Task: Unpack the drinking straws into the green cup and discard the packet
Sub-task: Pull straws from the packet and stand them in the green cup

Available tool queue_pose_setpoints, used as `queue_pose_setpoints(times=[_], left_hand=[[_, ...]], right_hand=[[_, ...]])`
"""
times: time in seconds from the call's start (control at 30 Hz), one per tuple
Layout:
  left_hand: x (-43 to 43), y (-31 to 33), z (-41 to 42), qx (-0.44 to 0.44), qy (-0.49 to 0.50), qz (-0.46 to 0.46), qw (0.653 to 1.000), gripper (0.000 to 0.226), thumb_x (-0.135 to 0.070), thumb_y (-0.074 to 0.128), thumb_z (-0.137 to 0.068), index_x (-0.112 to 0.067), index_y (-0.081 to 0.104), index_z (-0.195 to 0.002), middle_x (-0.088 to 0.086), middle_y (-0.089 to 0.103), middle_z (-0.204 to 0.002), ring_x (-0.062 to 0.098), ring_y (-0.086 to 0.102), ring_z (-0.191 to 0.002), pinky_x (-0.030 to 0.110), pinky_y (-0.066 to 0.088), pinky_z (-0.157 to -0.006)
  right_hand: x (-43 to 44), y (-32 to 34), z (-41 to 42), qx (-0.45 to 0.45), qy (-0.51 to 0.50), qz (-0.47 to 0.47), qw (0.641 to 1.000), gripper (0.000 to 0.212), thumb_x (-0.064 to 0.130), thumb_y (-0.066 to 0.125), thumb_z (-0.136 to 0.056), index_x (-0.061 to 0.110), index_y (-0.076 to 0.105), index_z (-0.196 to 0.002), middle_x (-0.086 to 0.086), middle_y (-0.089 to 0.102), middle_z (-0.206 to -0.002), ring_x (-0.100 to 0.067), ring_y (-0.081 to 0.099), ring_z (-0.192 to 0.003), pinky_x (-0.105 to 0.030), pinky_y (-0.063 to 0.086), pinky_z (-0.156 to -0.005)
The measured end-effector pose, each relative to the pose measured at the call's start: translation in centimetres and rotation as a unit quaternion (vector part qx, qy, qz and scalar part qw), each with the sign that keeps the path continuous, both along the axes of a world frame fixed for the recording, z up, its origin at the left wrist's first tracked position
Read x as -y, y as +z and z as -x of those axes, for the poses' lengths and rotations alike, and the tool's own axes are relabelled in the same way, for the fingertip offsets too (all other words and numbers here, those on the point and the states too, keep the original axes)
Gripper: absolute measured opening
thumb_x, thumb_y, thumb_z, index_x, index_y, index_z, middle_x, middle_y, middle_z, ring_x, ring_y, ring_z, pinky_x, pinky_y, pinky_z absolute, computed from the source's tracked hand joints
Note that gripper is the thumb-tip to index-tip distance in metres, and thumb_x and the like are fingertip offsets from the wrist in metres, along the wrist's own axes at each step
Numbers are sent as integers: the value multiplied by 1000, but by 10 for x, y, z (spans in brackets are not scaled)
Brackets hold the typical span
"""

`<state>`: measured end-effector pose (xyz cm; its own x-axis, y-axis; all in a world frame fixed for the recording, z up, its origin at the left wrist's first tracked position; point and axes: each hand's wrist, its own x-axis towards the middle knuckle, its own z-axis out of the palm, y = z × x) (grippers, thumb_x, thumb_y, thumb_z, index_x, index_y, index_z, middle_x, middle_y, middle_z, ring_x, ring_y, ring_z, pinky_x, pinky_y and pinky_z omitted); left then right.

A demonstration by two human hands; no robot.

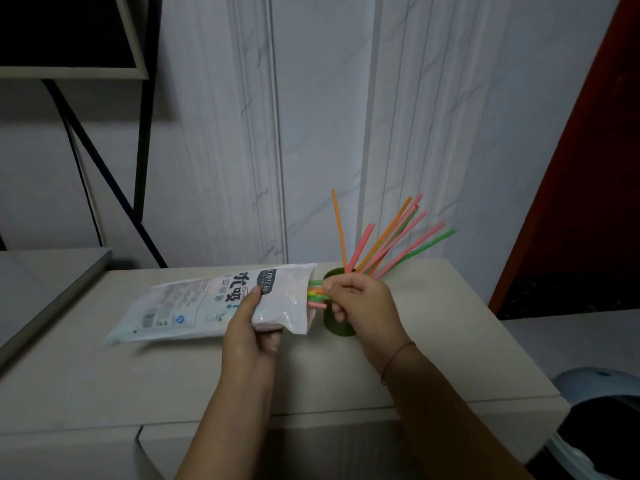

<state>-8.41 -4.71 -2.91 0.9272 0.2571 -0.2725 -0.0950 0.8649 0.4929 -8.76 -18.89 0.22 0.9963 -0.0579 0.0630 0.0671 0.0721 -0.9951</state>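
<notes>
Left hand [250, 332] gripping packet [221, 303] at frame centre, right hand [360, 303] pinching straw ends [317, 292] at its mouth, green cup [337, 327] behind holding straws [384, 240].

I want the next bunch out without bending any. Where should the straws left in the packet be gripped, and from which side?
Pinch their exposed ends from the right: only those tips poke out of the packet, whose open mouth faces right toward the green cup. Pull straight along their length while the left hand steadies the packet.
</notes>
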Motion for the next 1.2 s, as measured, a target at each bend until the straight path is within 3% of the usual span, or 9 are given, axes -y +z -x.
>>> queue_pose_setpoints(times=[0.07, 0.2, 0.33, 0.43, 0.53, 0.7, 0.77, 0.93, 1.2], left_hand=[[3, 0, 0, -4, -18, 29, 999, 52, -7, 66, -82, -10, 53, -132, 11, 70, -116, 24, 67, -107, 49, 52, -93], [2, 0, -1, -34, -24, 63, 997, 44, -8, 63, -87, -9, 55, -130, 9, 71, -106, 21, 69, -93, 38, 60, -57], [-8, -2, -4, -56, 4, 88, 995, 44, -8, 61, -88, -11, 55, -131, 7, 74, -85, 19, 73, -62, 33, 54, -41], [-11, -2, -4, -55, 11, 87, 995, 46, -7, 61, -88, -12, 54, -133, 6, 72, -98, 18, 72, -58, 32, 53, -40], [-9, -5, -5, -58, 6, 83, 995, 47, -7, 63, -86, -12, 54, -133, 7, 70, -110, 18, 73, -63, 32, 54, -43], [2, -5, -5, -58, -11, 77, 995, 50, -5, 63, -86, -11, 52, -134, 9, 68, -120, 20, 68, -101, 39, 60, -58], [-1, -5, -5, -57, -2, 89, 994, 51, -5, 63, -85, -11, 52, -134, 10, 68, -120, 21, 69, -99, 36, 60, -53], [-20, -5, -8, -37, 31, 107, 993, 49, -6, 64, -85, -11, 53, -133, 8, 70, -113, 17, 74, -70, 31, 56, -47], [-15, 2, -6, -68, 7, 90, 994, 37, -6, 63, -86, -12, 57, -122, 7, 70, -105, 21, 68, -92, 34, 54, -42]], right_hand=[[2, 4, 1, 41, -6, 34, 999, 8, 6, 62, -85, 1, 68, -88, 1, 57, -54, -1, 48, -40, -14, 45, -47], [14, 9, -2, 84, -18, 61, 994, 3, 9, 66, -83, 8, 69, -82, 4, 60, -52, -5, 51, -44, -17, 48, -52], [41, 14, -10, 86, -48, -49, 994, 7, 6, 62, -86, 5, 68, -82, 0, 55, -52, -9, 48, -46, -17, 45, -49], [49, 14, -14, 54, -31, -195, 979, 9, 4, 57, -88, 3, 65, -84, -5, 53, -63, -5, 47, -49, -14, 45, -49], [36, 8, -14, 17, 29, -242, 970, 10, 4, 57, -87, -1, 63, -94, -8, 53, -71, -6, 50, -53, -15, 47, -52], [10, -2, -10, 11, 42, -164, 985, 8, 3, 62, -85, 6, 68, -90, -8, 60, -72, -9, 54, -60, -17, 51, -61], [13, 3, -11, 19, 24, -170, 985, 8, 5, 61, -86, 1, 67, -90, -8, 57, -67, -10, 53, -59, -18, 51, -61], [51, 21, -11, 43, 1, -219, 975, 15, 8, 53, -91, -3, 62, -86, -4, 51, -58, -5, 49, -47, -15, 48, -50], [55, 21, -9, 49, 14, -120, 992, 17, 10, 52, -93, 0, 65, -86, -5, 50, -54, -7, 50, -46, -16, 48, -48]])
